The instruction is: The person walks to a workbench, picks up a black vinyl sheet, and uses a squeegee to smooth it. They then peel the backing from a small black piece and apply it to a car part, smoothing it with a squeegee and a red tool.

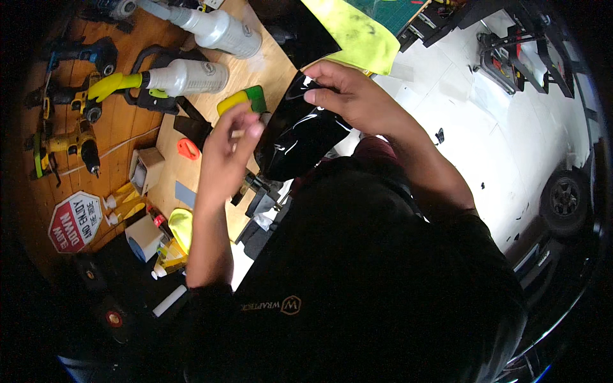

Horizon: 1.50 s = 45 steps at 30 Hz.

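My right hand point(332, 92) grips the upper end of a glossy black curved piece point(294, 143), thumb across its front. My left hand point(236, 140) is at the piece's left side, fingers curled around something small and pale that I cannot make out. Just beyond the left hand a yellow and green pad point(252, 97) lies on the wooden workbench point(167, 175), with an orange cutter point(188, 149) further left. A lime-yellow cloth point(357, 38) is spread above my right hand.
Spray bottles point(195, 80) stand at upper left, cordless drills point(83, 143) beside them on the wooden wall. A cardboard box point(145, 169) and several small containers sit lower left. A green mat point(383, 13) and black cart point(511, 57) are beyond; a car wheel point(565, 201) is at right.
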Each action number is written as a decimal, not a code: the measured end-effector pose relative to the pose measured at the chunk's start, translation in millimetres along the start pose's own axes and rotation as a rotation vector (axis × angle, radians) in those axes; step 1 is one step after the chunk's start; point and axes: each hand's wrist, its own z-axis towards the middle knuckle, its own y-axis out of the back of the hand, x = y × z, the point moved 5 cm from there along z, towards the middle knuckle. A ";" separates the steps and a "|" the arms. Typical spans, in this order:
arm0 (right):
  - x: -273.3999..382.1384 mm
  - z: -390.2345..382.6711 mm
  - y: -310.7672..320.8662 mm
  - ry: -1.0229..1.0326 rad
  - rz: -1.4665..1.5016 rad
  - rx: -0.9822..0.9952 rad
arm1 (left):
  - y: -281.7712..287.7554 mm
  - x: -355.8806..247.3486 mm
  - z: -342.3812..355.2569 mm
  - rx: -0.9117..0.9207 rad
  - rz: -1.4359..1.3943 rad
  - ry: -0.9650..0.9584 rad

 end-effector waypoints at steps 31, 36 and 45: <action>-30.2 -53.5 -23.7 -0.512 0.441 -0.100 | -23.8 -34.7 48.8 0.366 0.213 0.255; -44.8 -49.2 -31.1 -0.607 0.528 -0.181 | -33.6 -27.6 60.6 0.303 0.217 0.375; -53.6 -51.4 -37.1 -0.643 0.749 -0.221 | -42.1 -11.2 60.7 0.281 0.214 0.363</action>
